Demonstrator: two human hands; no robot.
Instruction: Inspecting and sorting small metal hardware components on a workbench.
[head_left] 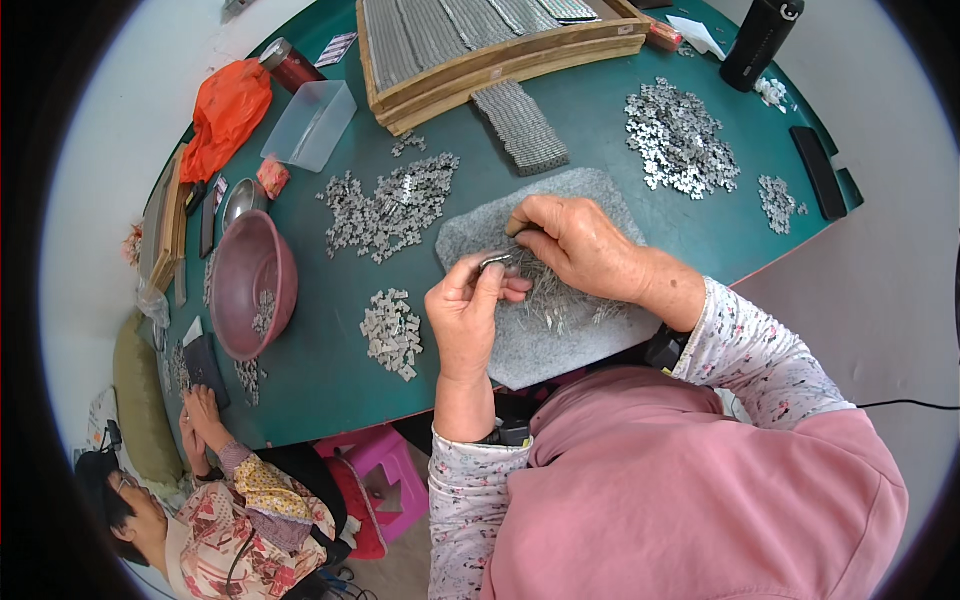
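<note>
My left hand (468, 300) pinches a small shiny metal piece (496, 260) between thumb and forefinger, above a grey felt mat (530, 355). Close beside it, the thumb and forefinger of my right hand (590, 245) are pressed together; whatever they hold is too small or hidden to make out. Under both hands, a loose heap of thin silvery pins (550, 300) lies on the mat. Left of the mat are a pile of small flat metal pieces (392, 335) and a wider pile of small silvery metal parts (390, 205).
Behind the mat, neat rows of metal parts (520, 125) lie before a wooden tray (500, 75). More parts (680, 140) are heaped at right, near a black bottle (762, 45). At left are a pink bowl (230, 300), a clear bin (312, 125) and a co-worker's hands (203, 415).
</note>
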